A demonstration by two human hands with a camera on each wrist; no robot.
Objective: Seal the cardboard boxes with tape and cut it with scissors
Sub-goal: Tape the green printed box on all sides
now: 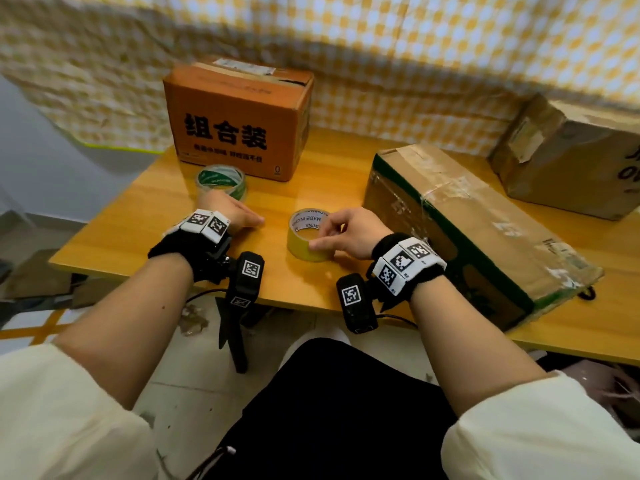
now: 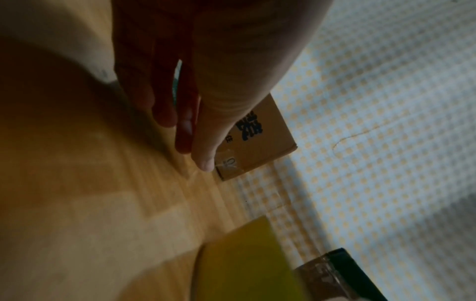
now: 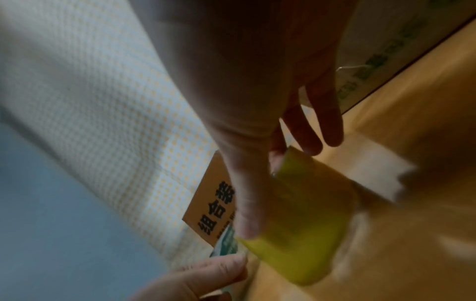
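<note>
A yellow tape roll [image 1: 306, 249] [image 3: 304, 224] [image 2: 244, 260] lies flat on the wooden table [image 1: 138, 220] near its front edge. My right hand [image 1: 320, 237] [image 3: 260, 195] pinches it, thumb on the outer wall and fingers at the rim. My left hand [image 1: 242, 216] [image 2: 185, 126] rests on the table with straight fingers and holds nothing. It lies just in front of a green-printed clear tape roll [image 1: 221, 180] [image 3: 226, 242]. An orange box [image 1: 239, 116] [image 2: 262, 142] [image 3: 208, 209] stands behind that roll. A long brown and green box [image 1: 467, 230] lies right of my right hand.
Another brown box [image 1: 571, 150] sits at the back right against the checked yellow curtain [image 1: 381, 46]. A small black loop [image 1: 588, 293] peeks out beside the long box's near corner; I cannot tell what it is. The table's front edge runs just under my wrists.
</note>
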